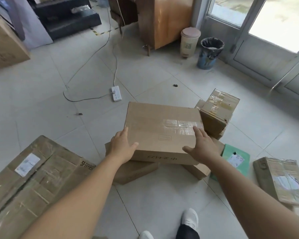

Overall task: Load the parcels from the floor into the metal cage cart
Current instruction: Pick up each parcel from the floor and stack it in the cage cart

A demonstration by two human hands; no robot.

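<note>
A brown cardboard box (162, 128) with clear tape on top lies across two lower parcels (131, 171) on the tiled floor. My left hand (123, 147) rests on its near left corner, fingers along the left edge and thumb on top. My right hand (203, 147) lies flat on its near right corner with straight fingers and the thumb spread. More parcels lie around: a large SF Express box (33, 178) at the lower left, a taped box (217, 109) behind right, a green mailer (236, 159) and another taped box (280, 180) at the right. No cage cart is in view.
A white power strip (116, 93) and its cables trail over the floor ahead. A wooden cabinet (162, 19), a pink-lidded bin (190, 41) and a lined waste bin (211, 52) stand near the glass door (266, 40). My white shoes (190, 219) are below.
</note>
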